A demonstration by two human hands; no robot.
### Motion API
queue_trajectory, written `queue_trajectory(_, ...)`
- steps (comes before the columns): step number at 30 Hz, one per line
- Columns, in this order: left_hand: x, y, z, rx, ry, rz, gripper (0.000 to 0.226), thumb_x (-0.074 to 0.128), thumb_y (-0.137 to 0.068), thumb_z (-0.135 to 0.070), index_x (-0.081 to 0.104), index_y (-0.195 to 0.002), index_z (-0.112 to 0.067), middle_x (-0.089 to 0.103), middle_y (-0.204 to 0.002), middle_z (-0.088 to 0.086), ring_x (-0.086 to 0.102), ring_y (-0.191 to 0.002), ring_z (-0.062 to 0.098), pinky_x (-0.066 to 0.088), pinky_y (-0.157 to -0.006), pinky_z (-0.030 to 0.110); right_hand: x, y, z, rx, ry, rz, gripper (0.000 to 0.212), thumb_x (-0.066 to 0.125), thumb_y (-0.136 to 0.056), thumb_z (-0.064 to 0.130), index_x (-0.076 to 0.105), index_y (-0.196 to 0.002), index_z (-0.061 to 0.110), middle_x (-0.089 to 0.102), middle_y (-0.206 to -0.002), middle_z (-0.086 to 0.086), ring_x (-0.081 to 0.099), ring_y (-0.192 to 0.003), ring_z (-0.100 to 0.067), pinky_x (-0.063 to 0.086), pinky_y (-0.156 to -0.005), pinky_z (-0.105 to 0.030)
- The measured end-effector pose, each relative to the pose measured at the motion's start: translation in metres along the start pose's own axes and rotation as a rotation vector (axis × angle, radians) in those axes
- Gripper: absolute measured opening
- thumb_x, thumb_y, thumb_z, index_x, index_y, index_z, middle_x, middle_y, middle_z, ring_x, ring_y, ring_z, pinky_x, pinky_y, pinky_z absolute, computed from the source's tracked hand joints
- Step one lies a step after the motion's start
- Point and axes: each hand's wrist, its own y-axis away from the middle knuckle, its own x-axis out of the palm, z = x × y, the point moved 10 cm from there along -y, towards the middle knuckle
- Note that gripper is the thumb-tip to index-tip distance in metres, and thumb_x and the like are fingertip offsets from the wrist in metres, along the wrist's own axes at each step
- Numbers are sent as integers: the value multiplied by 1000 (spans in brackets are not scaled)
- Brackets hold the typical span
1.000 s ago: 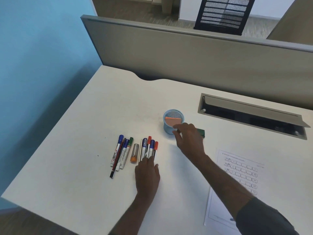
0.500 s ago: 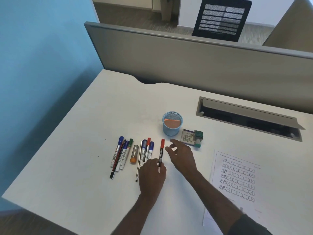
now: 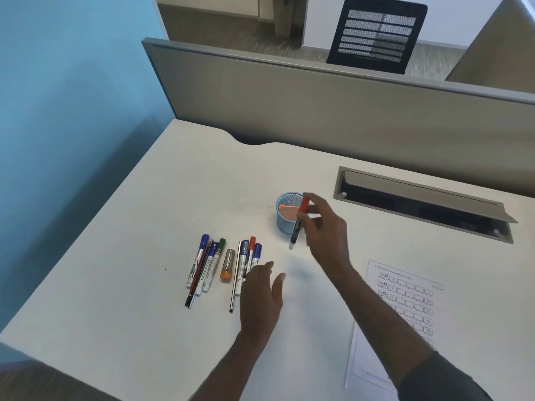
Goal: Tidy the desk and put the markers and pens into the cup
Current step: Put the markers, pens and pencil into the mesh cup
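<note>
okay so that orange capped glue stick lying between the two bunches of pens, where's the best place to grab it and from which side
Likely by the grey barrel of the glue stick, pinched across its width from straight above. It lies flat, orange cap toward the person, with a green-capped marker and a thin pen close on either side, so a sideways approach looks crowded. The left hand is nearest.

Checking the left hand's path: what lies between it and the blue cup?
Head view: bare desk between the left hand and the blue cup; the right hand holds a red-capped marker beside the cup.

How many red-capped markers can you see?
2. One red-capped marker is in the right hand by the cup; the other lies in the row near the left hand, which may hide more.
</note>
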Motion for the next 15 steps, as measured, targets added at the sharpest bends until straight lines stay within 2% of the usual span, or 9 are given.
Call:
queue_trajectory(3, 2, 2, 10, -34, -63, 41, 38, 63, -96, -36, 62, -128, -14, 67, -121, 4, 63, -115, 20, 57, -93, 37, -18, -20, 11, -64, -11, -84, 32, 67, -92, 16, 62, -121, 29, 68, -99, 16, 66, -67, -2, 45, -58, -7)
queue_trajectory(7, 2, 4, 16, -40, -146, 59, 42, 69, -92, -29, 62, -129, -12, 64, -127, 9, 60, -120, 26, 55, -96, 40, -27, -38, 18, -139, -16, -134, 25, 64, -93, 11, 62, -117, 19, 70, -103, 8, 70, -77, -6, 52, -70, -16)
queue_trajectory(12, 6, 5, 20, -67, -217, 120, 44, 71, -87, -15, 61, -129, -9, 62, -128, 11, 60, -118, 29, 57, -89, 42, -22, -44, 7, -146, 25, -121, 19, 64, -95, 14, 62, -113, 16, 71, -102, 8, 70, -83, -4, 54, -73, -17)
queue_trajectory(15, 6, 5, 25, -99, -271, 154, 45, 70, -87, -15, 59, -130, -9, 61, -127, 10, 60, -117, 28, 56, -85, 38, -14, -40, -3, -132, 88, -83, 17, 63, -95, 15, 63, -112, 16, 72, -102, 9, 70, -85, -3, 54, -73, -19)
